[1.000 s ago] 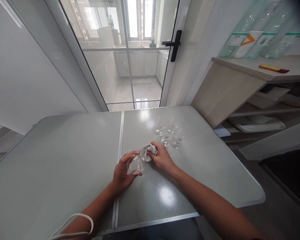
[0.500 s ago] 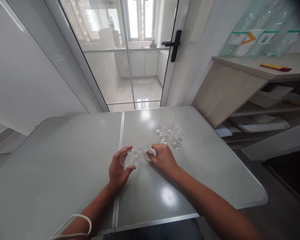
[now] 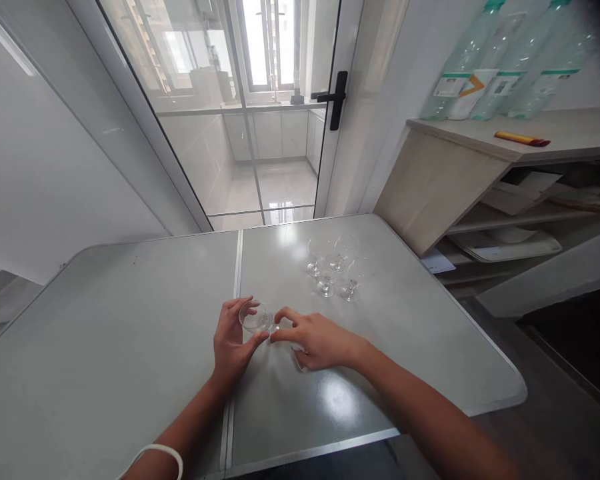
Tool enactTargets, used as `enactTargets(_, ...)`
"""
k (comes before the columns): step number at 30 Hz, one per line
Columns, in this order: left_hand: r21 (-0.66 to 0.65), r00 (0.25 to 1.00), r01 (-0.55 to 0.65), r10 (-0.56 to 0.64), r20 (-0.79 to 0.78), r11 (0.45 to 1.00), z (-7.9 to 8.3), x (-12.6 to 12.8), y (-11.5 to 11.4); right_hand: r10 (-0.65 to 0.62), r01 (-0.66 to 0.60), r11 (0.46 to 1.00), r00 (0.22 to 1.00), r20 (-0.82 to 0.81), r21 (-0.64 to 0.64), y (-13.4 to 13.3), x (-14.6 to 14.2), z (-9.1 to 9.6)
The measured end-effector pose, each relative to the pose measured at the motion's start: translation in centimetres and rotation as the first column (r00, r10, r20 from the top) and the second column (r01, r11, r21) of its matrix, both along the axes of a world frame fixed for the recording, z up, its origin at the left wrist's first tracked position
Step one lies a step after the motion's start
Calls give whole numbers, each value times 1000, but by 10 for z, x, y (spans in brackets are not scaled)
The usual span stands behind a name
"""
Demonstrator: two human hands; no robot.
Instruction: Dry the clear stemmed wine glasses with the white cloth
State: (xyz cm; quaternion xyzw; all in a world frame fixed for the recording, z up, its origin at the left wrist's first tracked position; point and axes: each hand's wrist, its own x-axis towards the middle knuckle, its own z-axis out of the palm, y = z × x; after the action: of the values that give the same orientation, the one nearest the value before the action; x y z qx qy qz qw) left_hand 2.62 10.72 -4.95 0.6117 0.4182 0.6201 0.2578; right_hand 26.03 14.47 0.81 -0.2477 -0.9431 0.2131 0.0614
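My left hand [image 3: 233, 340] is closed around the bowl of a small clear stemmed glass [image 3: 255, 317], which stands just above the grey table [image 3: 105, 320] near its middle seam. My right hand [image 3: 316, 340] lies beside it on the right. Its index finger reaches to the foot of the glass. A bit of white cloth [image 3: 299, 364] peeks out under that palm; most of the cloth is hidden. Several more clear stemmed glasses [image 3: 336, 268] stand in a cluster farther back on the right half of the table.
Behind the table is a glass door [image 3: 260, 133] with a black handle [image 3: 333, 99]. To the right stands a wooden shelf unit [image 3: 455, 173] with large plastic bottles [image 3: 500, 67] and an orange-red stick [image 3: 523, 139] on top. A white cord loops round my left forearm.
The glass went from lying sideways between my hands to upright in my left hand. My right hand drew the cloth off the stem and tucked it under its palm. The view shifted slightly.
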Motion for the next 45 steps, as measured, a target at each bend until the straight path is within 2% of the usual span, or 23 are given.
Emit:
enactTargets(4,-35,997,64,-62,37,997,-2,4,2,29,-34,997,997,70,73,-8,-6,-6)
enactTargets(8,-87,985,140,-130,111,986,-8,6,2,-18,10,997,995,102,80,-12,-11,-14)
enactTargets(12,-136,983,157,-142,114,978,-9,7,4,-171,159,982,976,136,98,-7,-8,-18)
enactTargets(16,-137,995,83,-75,64,987,-5,6,5,-371,347,927,908,197,145,6,-3,-21)
enactTargets(21,-178,996,90,-86,27,980,-2,8,3,-487,468,873,849,206,135,20,3,-26)
enactTargets(31,-202,992,106,-119,-51,974,-1,7,4,-552,541,834,816,171,112,29,3,-35)
enactTargets(36,-214,993,95,-107,-49,972,-2,7,4,-545,527,838,810,215,141,28,2,-33)
enactTargets(38,-229,993,100,-112,-42,968,-4,6,5,-572,550,820,790,222,158,24,-1,-28)
enactTargets(40,-256,991,116,-129,-35,960,-6,5,6,-633,606,774,745,213,182,17,-3,-22)
enactTargets(42,-280,987,137,-155,-43,950,-8,5,7,-677,640,734,719,159,227,9,-5,-16)
enactTargets(43,-287,984,149,-170,-51,946,-8,5,7,-669,629,732,736,103,261,6,-6,-14)
enactTargets(45,-308,977,170,-201,-73,936,-6,5,6,-577,559,755,815,-56,343,0,-7,-12)
